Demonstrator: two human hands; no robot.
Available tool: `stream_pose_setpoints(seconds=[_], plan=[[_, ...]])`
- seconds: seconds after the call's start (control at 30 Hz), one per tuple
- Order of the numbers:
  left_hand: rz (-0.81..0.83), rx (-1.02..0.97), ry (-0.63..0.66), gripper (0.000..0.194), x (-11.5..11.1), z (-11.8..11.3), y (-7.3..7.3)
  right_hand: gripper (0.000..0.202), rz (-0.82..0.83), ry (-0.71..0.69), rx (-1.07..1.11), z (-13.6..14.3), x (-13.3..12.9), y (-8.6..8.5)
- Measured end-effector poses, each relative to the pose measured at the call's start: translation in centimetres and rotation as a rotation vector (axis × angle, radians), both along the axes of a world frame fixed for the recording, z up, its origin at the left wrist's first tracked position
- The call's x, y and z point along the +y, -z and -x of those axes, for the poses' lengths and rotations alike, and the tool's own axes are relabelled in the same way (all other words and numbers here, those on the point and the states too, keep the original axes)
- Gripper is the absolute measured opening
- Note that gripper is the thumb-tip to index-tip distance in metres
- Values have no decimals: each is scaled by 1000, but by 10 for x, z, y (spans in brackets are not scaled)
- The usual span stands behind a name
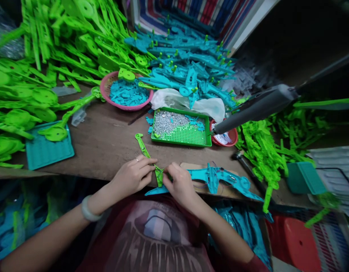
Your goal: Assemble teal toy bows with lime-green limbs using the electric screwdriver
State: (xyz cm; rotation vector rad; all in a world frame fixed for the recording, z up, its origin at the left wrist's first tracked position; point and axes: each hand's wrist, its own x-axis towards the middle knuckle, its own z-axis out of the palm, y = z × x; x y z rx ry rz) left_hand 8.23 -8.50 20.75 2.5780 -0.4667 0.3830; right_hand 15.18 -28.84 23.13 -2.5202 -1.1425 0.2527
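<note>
A slim bright green plastic part (142, 146) slants across the table's front edge, its round end pointing away from me. My left hand (136, 174) is closed with its fingertips pinching the middle of that part. My right hand (180, 182) is closed by the part's wider lower end; its fingertips touch there, and anything small between them is hidden. Under and beside my right hand lies a long blue plastic piece (212, 176) with thin wires and small fittings, resting partly on a flat brown board (186, 166).
Beyond my hands stand a green tray (188, 142) of small metal screws, a pink basket (129, 108) of blue bits and a red basket (233, 136). A dark grey power screwdriver (254, 107) hangs at the right. A hammer (249, 170) lies below it. Green parts (27, 102) heap up left.
</note>
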Motion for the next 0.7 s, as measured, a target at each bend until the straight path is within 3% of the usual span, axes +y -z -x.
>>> stream_pose_setpoints(seconds=[0.23, 0.33, 0.53, 0.7], plan=[[-30, 108, -61, 12, -10, -10, -6, 9, 249, 47, -123, 9, 24, -12], [-39, 166, -98, 15, -14, -12, -7, 10, 337, -25, -106, 9, 27, -17], [13, 162, -6, 16, -20, -14, -9, 14, 371, -218, -108, 2, 12, -24], [31, 122, 35, 21, -17, -13, -2, 16, 267, -323, -123, -4, -5, -29]])
